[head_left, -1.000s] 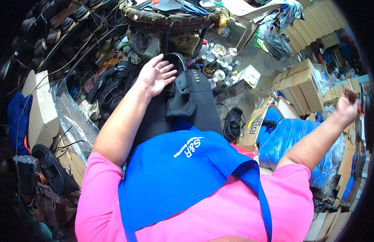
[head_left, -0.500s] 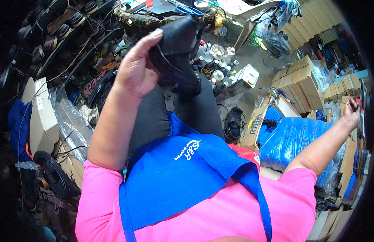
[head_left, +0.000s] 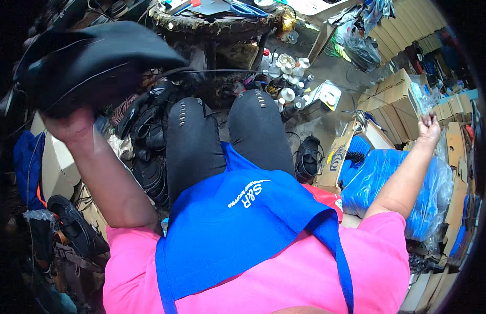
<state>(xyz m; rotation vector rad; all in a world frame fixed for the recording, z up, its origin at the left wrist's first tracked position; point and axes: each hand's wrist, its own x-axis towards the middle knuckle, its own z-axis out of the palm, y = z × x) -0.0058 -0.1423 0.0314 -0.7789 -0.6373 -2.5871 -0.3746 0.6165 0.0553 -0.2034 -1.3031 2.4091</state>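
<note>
1. Left hand [head_left: 74, 124]: forward and to the left of the blue apron [head_left: 238, 220], raised under a black shoe. Its fingers are hidden, so I cannot tell how they grip; the support seems to come from below.
2. Black shoe [head_left: 99, 60]: aloft and blurred, forward-left of the apron, apparently carried clear of the lap.
3. Tabletop [head_left: 217, 23]: ahead of the apron, with blue-handled scissors [head_left: 248, 9] lying on it, probably to keep them in reach.
4. Bottles [head_left: 287, 94]: forward-right of the apron, clustered together, likely so they stay handy.
5. Plastic-wrapped blue bundle [head_left: 392, 180]: right of the apron, its wrap presumably a dust cover.
6. Right hand [head_left: 429, 128]: stretched out farther right of the apron, fingers apparently curled; whether they pinch anything, I cannot tell.
</note>
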